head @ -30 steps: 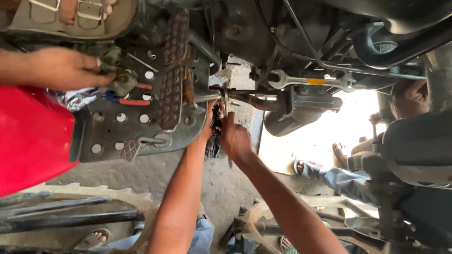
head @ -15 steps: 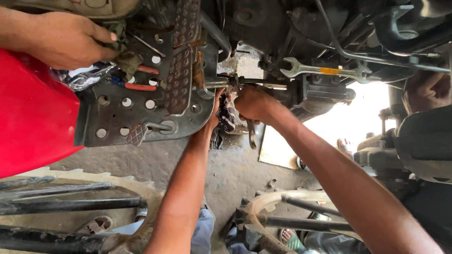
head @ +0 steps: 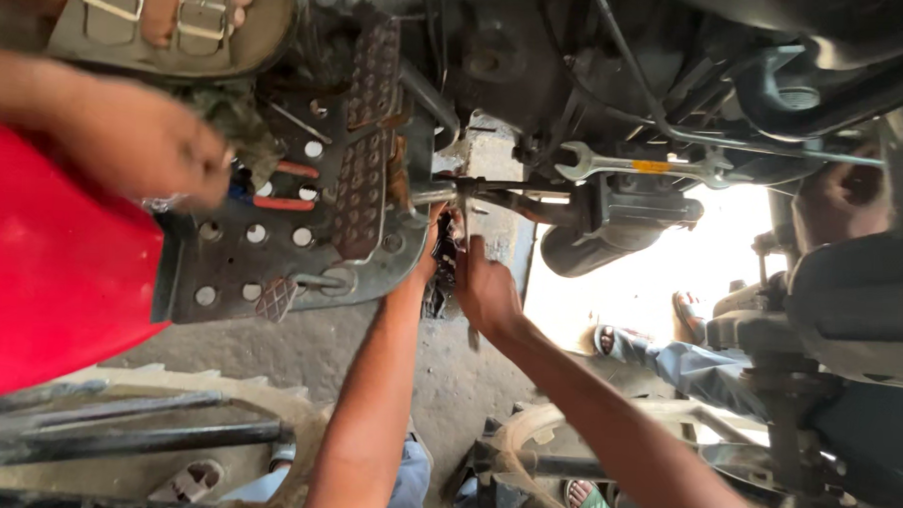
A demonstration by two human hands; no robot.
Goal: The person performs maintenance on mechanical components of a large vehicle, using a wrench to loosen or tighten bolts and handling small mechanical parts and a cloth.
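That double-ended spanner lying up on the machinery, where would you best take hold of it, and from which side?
Probably by the middle of the spanner's shank, near its yellow band. It lies about level across the dark housing with an open jaw at each end, so the straight flat middle is the only plain grip. Come from below, the bright open side; cables crowd above it.

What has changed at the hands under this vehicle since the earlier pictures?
The right hand has dropped from the horizontal metal rod to just below it. Another person's hand has pulled back from the perforated grey metal footplate. The left hand stays by the rod; the silver spanner is unmoved.
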